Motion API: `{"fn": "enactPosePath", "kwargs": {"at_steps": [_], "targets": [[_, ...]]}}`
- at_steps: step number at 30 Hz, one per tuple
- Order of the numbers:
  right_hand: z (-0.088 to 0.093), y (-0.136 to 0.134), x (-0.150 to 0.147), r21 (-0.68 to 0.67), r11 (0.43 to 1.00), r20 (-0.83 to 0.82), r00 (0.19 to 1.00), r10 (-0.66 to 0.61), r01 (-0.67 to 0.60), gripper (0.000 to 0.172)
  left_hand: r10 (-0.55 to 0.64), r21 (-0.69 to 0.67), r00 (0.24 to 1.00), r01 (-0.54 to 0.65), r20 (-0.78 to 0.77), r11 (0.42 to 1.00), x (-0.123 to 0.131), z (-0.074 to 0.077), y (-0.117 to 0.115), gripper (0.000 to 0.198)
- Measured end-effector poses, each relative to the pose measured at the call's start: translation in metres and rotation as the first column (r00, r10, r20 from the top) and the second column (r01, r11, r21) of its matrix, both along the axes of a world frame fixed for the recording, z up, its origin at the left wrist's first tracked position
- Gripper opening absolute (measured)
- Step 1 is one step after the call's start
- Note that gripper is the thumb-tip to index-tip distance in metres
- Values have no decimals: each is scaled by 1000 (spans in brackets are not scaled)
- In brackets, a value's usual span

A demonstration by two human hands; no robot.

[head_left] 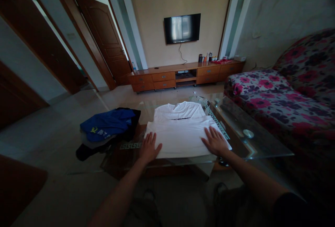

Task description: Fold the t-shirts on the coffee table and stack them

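A white T-shirt [180, 136] lies partly folded on a glass coffee table [264, 146], its lower part turned up towards the neckline at the far side. My left hand [150, 147] rests flat on the shirt's near left edge, fingers stretched out. On the right side of the cloth, my right hand [215, 141] lies with its fingers spread. Neither hand grips the fabric. Left of the shirt is a heap of clothes: a blue garment [107, 124] with yellow and white print on top of black and grey ones.
A sofa with a floral cover [267, 94] stands along the right. Beyond the table is a low wooden TV cabinet [163, 80] with bottles and cans on it, and a television [182, 28] hangs above. A wooden door [104, 42] stands ajar at the left.
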State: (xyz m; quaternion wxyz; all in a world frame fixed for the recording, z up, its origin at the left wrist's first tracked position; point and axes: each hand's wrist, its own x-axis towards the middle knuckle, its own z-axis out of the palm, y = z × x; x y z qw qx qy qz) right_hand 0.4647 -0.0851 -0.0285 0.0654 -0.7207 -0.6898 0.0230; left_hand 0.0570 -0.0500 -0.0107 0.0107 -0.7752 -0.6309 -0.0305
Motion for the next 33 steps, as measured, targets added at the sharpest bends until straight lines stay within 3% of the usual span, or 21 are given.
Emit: {"fn": "enactPosePath", "kwargs": {"at_steps": [4, 8, 11, 16, 18, 23, 26, 29, 33], "targets": [[-2, 1, 19, -8, 1000, 18, 999, -30, 30, 86, 6, -11, 1000, -7, -23, 1000, -17, 2, 1, 76], [-7, -12, 22, -12, 1000, 46, 999, -2, 3, 86, -20, -58, 998, 17, -54, 998, -21, 5, -15, 80], [-10, -23, 25, -37, 999, 39, 999, 0, 2, 87, -10, -101, 997, 3, -71, 995, -22, 15, -27, 78], [7, -14, 4, 16, 995, 8, 995, -102, 102, 81, 96, 41, 992, -93, -80, 995, 8, 37, -23, 60], [21, -1, -20, 52, 992, -14, 994, -111, 112, 77, 59, 90, 997, -54, -54, 995, 32, 40, -17, 58], [41, 31, -101, 55, 973, -149, 961, 232, -226, 77, -250, 48, 967, 248, 44, 968, 94, 32, -1, 59], [36, 43, -136, 71, 924, -175, 908, 381, -375, 68, -281, 16, 956, 281, 86, 960, 114, 26, 8, 62], [25, 52, -146, 52, 930, -171, 914, 368, -365, 67, -238, -44, 967, 243, 93, 969, 112, 20, 19, 68], [15, 64, -119, 10, 935, -132, 926, 353, -355, 72, -211, -57, 974, 216, 84, 975, 86, 10, 34, 75]]}}
